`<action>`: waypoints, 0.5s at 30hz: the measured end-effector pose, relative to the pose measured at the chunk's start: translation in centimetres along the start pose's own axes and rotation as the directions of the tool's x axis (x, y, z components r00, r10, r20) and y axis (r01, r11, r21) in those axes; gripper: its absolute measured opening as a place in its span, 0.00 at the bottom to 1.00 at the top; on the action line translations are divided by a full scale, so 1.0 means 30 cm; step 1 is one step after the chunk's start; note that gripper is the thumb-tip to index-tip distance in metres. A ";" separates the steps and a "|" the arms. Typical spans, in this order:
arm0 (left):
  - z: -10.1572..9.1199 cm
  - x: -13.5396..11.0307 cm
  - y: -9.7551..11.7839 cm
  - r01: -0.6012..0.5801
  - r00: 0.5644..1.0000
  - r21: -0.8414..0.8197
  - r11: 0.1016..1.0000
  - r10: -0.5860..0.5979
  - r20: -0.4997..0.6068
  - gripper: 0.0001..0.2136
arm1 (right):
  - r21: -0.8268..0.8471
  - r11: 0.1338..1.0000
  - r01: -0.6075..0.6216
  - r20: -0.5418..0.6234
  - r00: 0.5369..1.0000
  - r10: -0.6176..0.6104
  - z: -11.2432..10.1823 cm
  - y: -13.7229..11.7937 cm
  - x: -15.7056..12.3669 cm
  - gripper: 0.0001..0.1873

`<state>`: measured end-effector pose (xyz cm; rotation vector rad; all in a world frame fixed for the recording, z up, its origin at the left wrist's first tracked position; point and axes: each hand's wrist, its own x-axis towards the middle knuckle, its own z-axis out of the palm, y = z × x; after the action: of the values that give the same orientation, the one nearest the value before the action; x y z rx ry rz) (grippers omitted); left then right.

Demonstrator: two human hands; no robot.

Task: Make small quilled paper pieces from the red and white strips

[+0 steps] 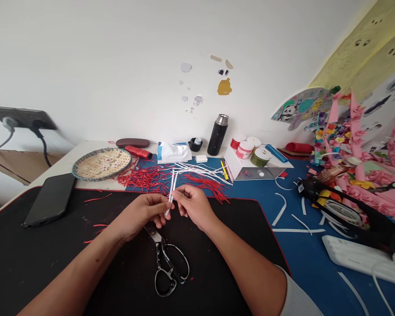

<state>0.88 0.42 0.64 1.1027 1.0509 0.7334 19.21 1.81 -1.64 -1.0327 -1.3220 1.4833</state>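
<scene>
Two narrow white strips (173, 184), side by side and nearly upright, are held between my hands above the black mat (224, 245). My left hand (151, 210) is closed, pinching the strips near their lower end with thumb and fingers. On the other side my right hand (192, 204) is closed too, its thumb and forefinger on a strip a little higher up. Below the hands lies a pair of scissors (164, 252), its blades partly hidden under my left hand. Cut red cords (141, 179) and a bunch of white strips (200, 171) lie just beyond.
A woven basket (102, 163) and a phone (49, 199) are at the left. Along the wall stand a red thread spool (138, 152), a black flask (217, 135) and ribbon rolls (245, 149). Loose white strips, a power strip (362, 259) and pink paper flowers (378, 197) crowd the right.
</scene>
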 end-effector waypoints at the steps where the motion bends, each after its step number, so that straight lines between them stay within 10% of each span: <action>1: 0.000 -0.001 0.001 0.010 1.000 0.000 1.000 -0.010 0.005 0.13 | -0.014 1.000 0.000 -0.005 1.000 0.000 0.001 0.000 0.000 0.20; 15: -0.003 -0.009 0.007 0.074 0.997 -0.042 0.996 -0.072 0.042 0.15 | -0.081 0.996 0.040 -0.019 0.999 -0.041 -0.001 0.006 0.001 0.16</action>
<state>0.70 0.28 0.92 1.0324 1.0313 0.6702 19.20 1.85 -1.82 -1.0636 -1.3898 1.3957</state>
